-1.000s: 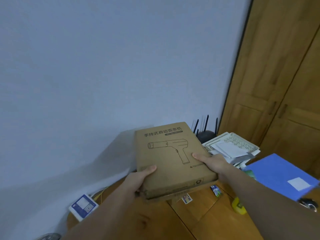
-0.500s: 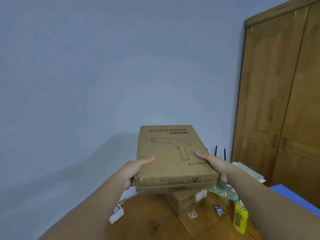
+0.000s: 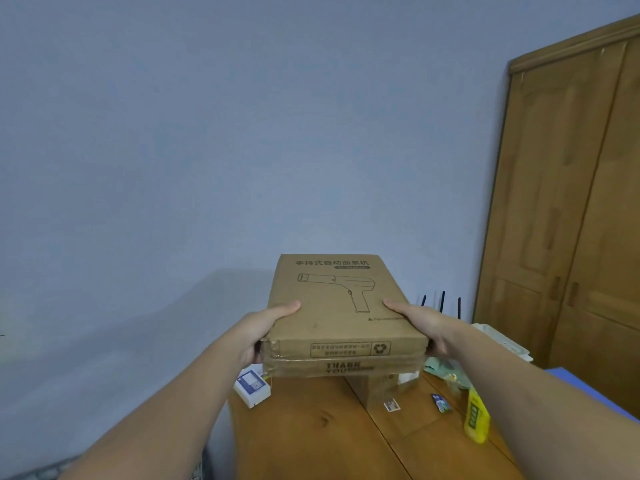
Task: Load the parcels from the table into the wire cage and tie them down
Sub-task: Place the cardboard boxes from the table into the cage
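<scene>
A flat brown cardboard box printed with a dryer-shaped line drawing [image 3: 341, 303] is stacked on a second flat brown cardboard box marked "THANK YOU" [image 3: 346, 367], and both are held above the wooden table [image 3: 311, 431]. The stack is gripped at 9 o'clock by the left hand [image 3: 263, 332] and at 3 o'clock by the right hand [image 3: 424, 323], thumbs laid on top. A third brown cardboard box [image 3: 375, 388] is seen on the table at 6 o'clock of the stack, a yellow bottle [image 3: 476, 417] at 4 o'clock.

On the top face of the flat brown cardboard box [image 3: 334, 299] you hold, a line of Chinese characters heads a drawing of a gun-shaped tool. Its near side bears a boxed recycling sign with print too small to read. The brown parcel beneath it [image 3: 346, 367] reads "THANK YOU", though blurred.
</scene>
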Tool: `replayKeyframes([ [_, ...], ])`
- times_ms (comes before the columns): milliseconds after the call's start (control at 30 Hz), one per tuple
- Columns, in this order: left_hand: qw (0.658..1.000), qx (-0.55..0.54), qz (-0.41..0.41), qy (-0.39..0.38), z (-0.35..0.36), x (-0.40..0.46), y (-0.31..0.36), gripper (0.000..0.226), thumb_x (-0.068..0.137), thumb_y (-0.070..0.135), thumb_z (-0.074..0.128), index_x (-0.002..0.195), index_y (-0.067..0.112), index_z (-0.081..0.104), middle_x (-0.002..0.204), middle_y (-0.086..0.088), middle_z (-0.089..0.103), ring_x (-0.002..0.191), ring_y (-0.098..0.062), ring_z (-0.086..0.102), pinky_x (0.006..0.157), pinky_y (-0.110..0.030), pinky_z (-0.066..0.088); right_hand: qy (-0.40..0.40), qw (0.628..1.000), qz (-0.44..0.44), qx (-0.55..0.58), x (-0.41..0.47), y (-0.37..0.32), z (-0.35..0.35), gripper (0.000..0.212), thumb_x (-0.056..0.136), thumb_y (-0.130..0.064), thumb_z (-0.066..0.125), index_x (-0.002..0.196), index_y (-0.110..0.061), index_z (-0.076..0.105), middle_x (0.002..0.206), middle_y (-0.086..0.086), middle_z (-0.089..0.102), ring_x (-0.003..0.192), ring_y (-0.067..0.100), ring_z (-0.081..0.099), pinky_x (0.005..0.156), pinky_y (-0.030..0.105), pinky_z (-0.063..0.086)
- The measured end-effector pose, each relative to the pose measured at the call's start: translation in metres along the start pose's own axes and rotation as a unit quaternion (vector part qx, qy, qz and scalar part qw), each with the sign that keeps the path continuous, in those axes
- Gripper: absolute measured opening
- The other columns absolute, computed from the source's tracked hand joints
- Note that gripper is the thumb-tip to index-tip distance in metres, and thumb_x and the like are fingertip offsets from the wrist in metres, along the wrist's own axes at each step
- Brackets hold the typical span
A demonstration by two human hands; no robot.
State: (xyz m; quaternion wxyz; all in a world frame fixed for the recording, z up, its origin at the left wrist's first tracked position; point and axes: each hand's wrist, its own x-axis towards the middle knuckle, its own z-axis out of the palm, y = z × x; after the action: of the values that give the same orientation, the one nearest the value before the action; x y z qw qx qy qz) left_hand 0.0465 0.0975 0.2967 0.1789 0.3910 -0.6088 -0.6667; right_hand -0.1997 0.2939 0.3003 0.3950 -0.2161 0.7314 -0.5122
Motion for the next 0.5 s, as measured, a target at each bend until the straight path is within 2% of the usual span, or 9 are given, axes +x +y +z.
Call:
replayKeyframes([
  [67, 1.0, -0.003, 0.003, -0.003, -0.007, -0.006, -0.002, 0.064, 0.07, 0.049, 0.089, 0.118, 0.012, 0.07, 0.099, -0.011, 0.079, 0.091, -0.029, 0.078, 0.084, -0.045, 0.062, 0.005, 1.0, 0.001, -0.001, -0.008, 0.0, 0.008, 0.062, 0.081, -0.062, 0.071, 0.12, -0.013, 0.063, 0.098, 0.013, 0.078, 0.088, 0.029, 0.076, 0.066, 0.035, 0.059],
  [133, 1.0, -0.004, 0.002, -0.009, -0.015, -0.013, -0.004, 0.059, 0.072, 0.047, 0.088, 0.116, 0.011, 0.07, 0.097, -0.011, 0.079, 0.087, -0.028, 0.078, 0.075, -0.041, 0.063, 0.012, 1.0, -0.001, -0.003, -0.013, 0.003, 0.017, 0.065, 0.079, -0.063, 0.072, 0.12, -0.014, 0.063, 0.1, 0.013, 0.077, 0.092, 0.029, 0.075, 0.071, 0.036, 0.059],
  [233, 1.0, -0.011, 0.0, -0.016, -0.029, -0.023, -0.009, 0.053, 0.076, 0.044, 0.086, 0.114, 0.011, 0.071, 0.094, -0.01, 0.08, 0.08, -0.026, 0.078, 0.061, -0.035, 0.061, 0.023, 1.0, -0.001, -0.002, -0.019, 0.009, 0.032, 0.066, 0.077, -0.064, 0.073, 0.12, -0.015, 0.065, 0.101, 0.011, 0.078, 0.096, 0.029, 0.074, 0.085, 0.041, 0.059],
  [300, 1.0, -0.013, 0.0, -0.019, -0.04, -0.029, -0.014, 0.054, 0.075, 0.045, 0.087, 0.114, 0.011, 0.071, 0.094, -0.01, 0.08, 0.08, -0.026, 0.078, 0.06, -0.035, 0.061, 0.027, 1.0, 0.0, -0.006, -0.026, 0.013, 0.043, 0.064, 0.078, -0.064, 0.072, 0.119, -0.016, 0.066, 0.102, 0.01, 0.078, 0.098, 0.029, 0.074, 0.093, 0.044, 0.057],
  [500, 0.999, -0.014, -0.017, -0.025, -0.069, -0.05, -0.033, 0.055, 0.074, 0.045, 0.088, 0.114, 0.012, 0.071, 0.095, -0.01, 0.08, 0.08, -0.026, 0.078, 0.061, -0.035, 0.061, 0.028, 1.0, 0.009, 0.011, -0.048, 0.029, 0.077, 0.061, 0.078, -0.06, 0.075, 0.118, -0.014, 0.065, 0.102, 0.012, 0.077, 0.099, 0.031, 0.073, 0.096, 0.047, 0.055],
])
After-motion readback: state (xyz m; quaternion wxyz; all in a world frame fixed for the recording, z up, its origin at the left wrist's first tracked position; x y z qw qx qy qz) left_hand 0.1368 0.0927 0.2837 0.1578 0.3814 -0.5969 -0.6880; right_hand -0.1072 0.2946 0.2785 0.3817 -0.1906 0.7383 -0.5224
